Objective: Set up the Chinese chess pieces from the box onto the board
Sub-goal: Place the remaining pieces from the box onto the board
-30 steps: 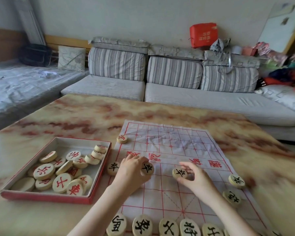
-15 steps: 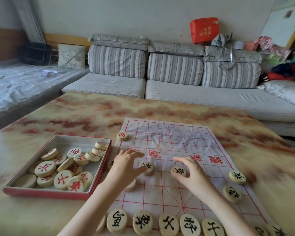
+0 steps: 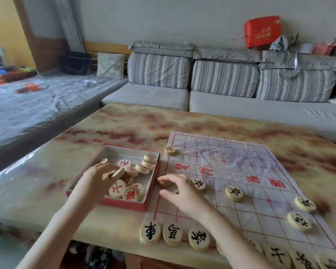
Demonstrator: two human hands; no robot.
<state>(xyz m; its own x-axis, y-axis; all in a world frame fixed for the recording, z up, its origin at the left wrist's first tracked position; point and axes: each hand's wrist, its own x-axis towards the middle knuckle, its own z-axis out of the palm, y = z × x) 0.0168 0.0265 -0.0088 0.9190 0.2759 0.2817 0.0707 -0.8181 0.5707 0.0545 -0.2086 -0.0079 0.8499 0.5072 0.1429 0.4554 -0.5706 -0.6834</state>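
— At nine o'clock of the board (image 3: 241, 164), inside the box (image 3: 124, 203), what is seen?
— A boxed piece (image 3: 118, 172) is pinched by the left hand (image 3: 97, 181), shifted there from the board; red's side is judged next. Whether the right hand (image 3: 182, 191) grips the edge piece (image 3: 164, 183) cannot be told.

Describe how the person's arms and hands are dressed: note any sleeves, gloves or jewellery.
The left forearm and right forearm are bare down to the picture's edge; no sleeves show. The left hand and right hand wear no gloves, and no watch, bracelet or ring is visible.
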